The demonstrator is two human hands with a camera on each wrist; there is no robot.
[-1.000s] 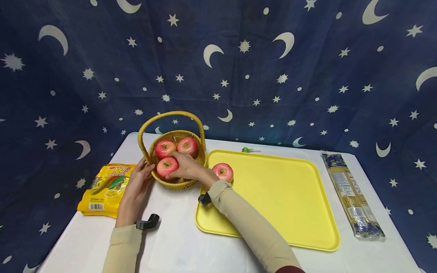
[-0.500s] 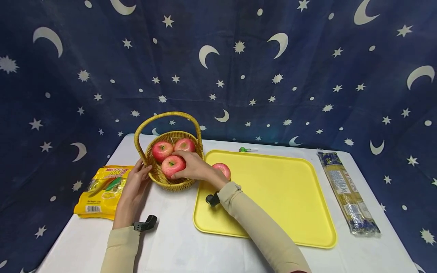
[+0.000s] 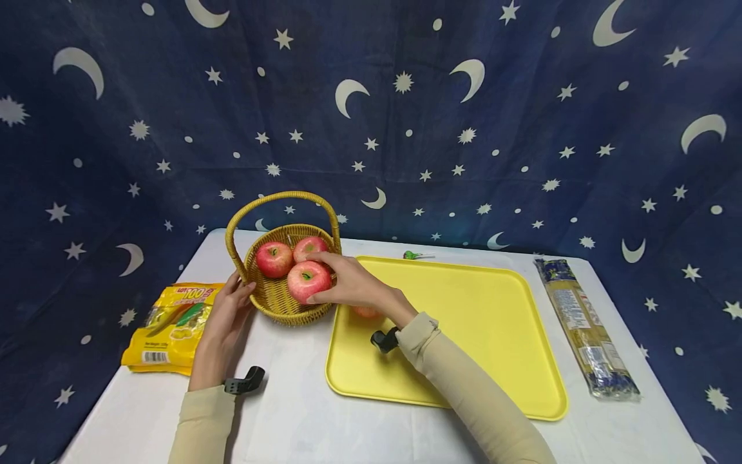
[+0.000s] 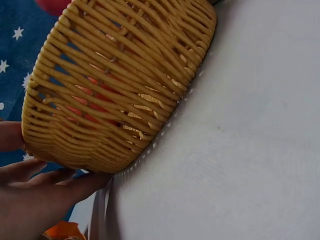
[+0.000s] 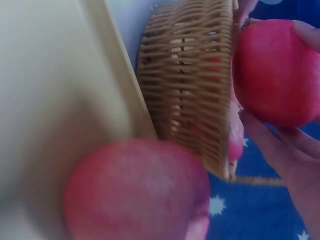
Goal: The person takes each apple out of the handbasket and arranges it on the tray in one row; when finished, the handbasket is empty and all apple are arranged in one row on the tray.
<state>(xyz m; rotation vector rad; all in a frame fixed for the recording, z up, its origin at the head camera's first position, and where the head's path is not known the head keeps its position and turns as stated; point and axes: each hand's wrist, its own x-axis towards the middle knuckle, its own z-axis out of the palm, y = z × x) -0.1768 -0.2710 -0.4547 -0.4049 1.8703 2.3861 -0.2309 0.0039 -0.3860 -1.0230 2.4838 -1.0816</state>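
Note:
A red apple (image 3: 309, 282) with a short stem is gripped between the thumb and fingers of my right hand (image 3: 353, 283), over the right part of the wicker basket (image 3: 284, 308). In the right wrist view the held apple (image 5: 277, 72) is raised at the basket's rim. Two more apples, one at the left (image 3: 274, 260) and one at the back (image 3: 310, 247), lie inside. My left hand (image 3: 226, 316) holds the basket's left side near the handle's base; its fingers lie against the woven wall in the left wrist view. Another apple (image 3: 366, 312) on the yellow tray is mostly hidden under my right wrist.
The yellow tray (image 3: 464, 322) stands right of the basket, whose tall handle (image 3: 284, 195) arches up. A yellow candy bag (image 3: 174, 328) lies left of my left hand. Behind the tray is a green-wrapped lollipop (image 3: 413, 255); a long noodle packet (image 3: 585, 328) lies at the right.
My right hand has lifted the front apple from among the others and carried it rightward toward the basket's right rim. The left hand stays at the basket. The view has shifted slightly.

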